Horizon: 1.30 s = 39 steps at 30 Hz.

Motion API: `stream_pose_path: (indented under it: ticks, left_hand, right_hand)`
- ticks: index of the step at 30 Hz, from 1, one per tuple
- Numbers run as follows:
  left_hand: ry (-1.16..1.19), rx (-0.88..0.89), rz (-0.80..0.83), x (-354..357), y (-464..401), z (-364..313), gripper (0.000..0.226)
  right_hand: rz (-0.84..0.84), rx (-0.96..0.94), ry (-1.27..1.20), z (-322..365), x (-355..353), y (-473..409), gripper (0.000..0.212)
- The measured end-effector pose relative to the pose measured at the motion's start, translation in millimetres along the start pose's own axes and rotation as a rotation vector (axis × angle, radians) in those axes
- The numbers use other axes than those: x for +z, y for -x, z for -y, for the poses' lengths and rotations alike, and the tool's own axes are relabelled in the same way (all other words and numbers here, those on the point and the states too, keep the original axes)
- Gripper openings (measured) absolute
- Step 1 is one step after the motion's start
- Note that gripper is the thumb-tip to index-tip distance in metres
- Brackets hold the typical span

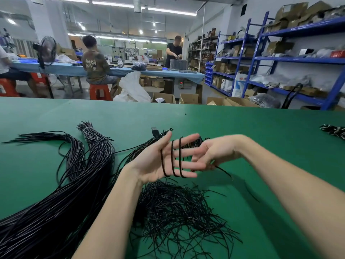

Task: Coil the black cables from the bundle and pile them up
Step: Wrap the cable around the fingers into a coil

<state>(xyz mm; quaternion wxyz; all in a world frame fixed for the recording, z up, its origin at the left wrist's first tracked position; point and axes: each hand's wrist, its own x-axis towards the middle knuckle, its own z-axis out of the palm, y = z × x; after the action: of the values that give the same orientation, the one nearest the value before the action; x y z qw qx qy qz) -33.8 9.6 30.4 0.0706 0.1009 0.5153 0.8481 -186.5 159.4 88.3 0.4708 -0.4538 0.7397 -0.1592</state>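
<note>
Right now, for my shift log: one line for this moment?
step: coiling | left hand: open, cable looped round fingers | right hand: pinches cable end | bundle: on table

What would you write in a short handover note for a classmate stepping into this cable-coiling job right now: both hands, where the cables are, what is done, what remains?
Left hand: open, fingers straight, palm up, one black cable wrapped in three turns around them.
Right hand: pinches that cable's free end, which trails down to the right.
Long bundle of uncoiled cables lies on the green table, left. A loose pile of black strands sits below the hands.
Done: coil partly wound.
Left: finish this coil, set it on a pile, then work through the bundle.
</note>
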Motion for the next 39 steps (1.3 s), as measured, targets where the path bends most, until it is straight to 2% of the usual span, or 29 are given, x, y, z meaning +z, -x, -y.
stream_pose_path:
  ticks: [3, 6, 11, 17, 21, 25, 30, 35, 39]
  left_hand:
    - [-0.106, -0.130, -0.048, 0, 0, 0, 0.067]
    - [-0.193, -0.239, -0.122, 2, -1, 2, 0.067]
    - [-0.288, -0.235, -0.305, 4, -8, 5, 0.064]
    - [-0.389, -0.156, -0.460, -3, -10, 4, 0.062]
    - [-0.320, -0.110, -0.503, -4, -13, 7, 0.063]
    - [-0.253, -0.114, -0.506, -2, -13, 7, 0.066]
    - [-0.239, -0.137, -0.472, 2, -15, 6, 0.068]
    - [-0.194, -0.141, -0.443, 9, -16, 6, 0.065]
    - [-0.211, -0.158, -0.409, 12, -14, 5, 0.063]
  right_hand:
    - [-0.049, 0.116, 0.173, 23, -20, 5, 0.018]
    - [-0.219, 0.141, 0.300, 44, -29, 7, 0.011]
    - [-0.480, 0.085, 0.342, 65, -17, 2, 0.013]
    - [-0.855, 0.074, 0.401, 55, 12, -1, 0.018]
    - [-0.820, 0.121, 0.267, 47, 21, -7, 0.009]
    - [-0.804, 0.100, 0.123, 39, 17, -8, 0.013]
    - [-0.897, -0.073, -0.323, 31, 7, -6, 0.012]
    - [-1.004, -0.136, -0.470, 29, 2, -14, 0.009]
    - [-1.000, -0.149, -0.489, 30, -1, -18, 0.011]
